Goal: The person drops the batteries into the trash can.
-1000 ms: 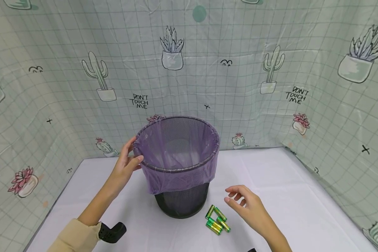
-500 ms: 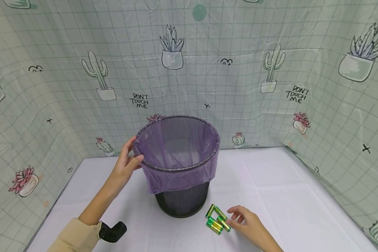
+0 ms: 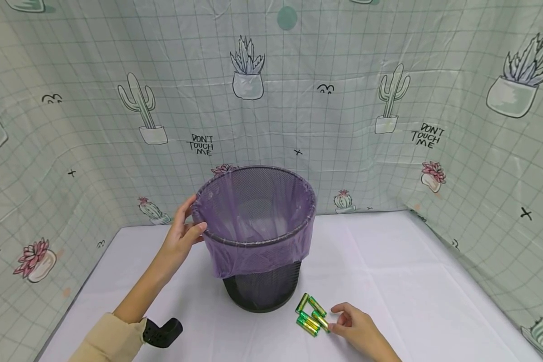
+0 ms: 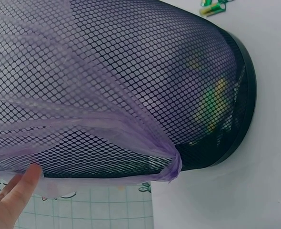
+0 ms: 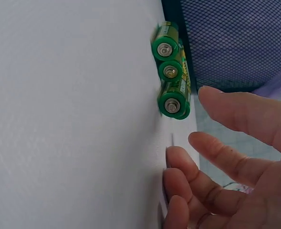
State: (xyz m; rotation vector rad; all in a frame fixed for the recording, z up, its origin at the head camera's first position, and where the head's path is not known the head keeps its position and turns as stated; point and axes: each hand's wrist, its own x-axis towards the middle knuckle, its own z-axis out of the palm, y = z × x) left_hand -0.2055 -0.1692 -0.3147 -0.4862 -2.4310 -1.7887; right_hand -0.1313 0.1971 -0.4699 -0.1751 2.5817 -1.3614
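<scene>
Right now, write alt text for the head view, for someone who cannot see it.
A person's left hand holds the side of a black mesh bin with a purple liner, while the right hand is at a cluster of green batteries on a white surface. Cactus-print cloth hangs behind.

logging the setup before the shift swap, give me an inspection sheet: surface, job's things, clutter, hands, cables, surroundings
Surface: white cloth, faintly creased.
Job's things: black wire-mesh wastebasket standing upright; purple bag lining it, folded over the rim; five green-and-gold batteries lying loose beside its base; green-yellow shapes behind the mesh, identity unclear.
Clutter: nothing seen.
Left hand: grips the wastebasket's rim.
Right hand: fingers parted beside the batteries; contact can't be told.
Cables: nothing seen.
Surroundings: pale green grid-patterned curtain behind and on both sides, printed with cacti and "DON'T TOUCH ME".
</scene>
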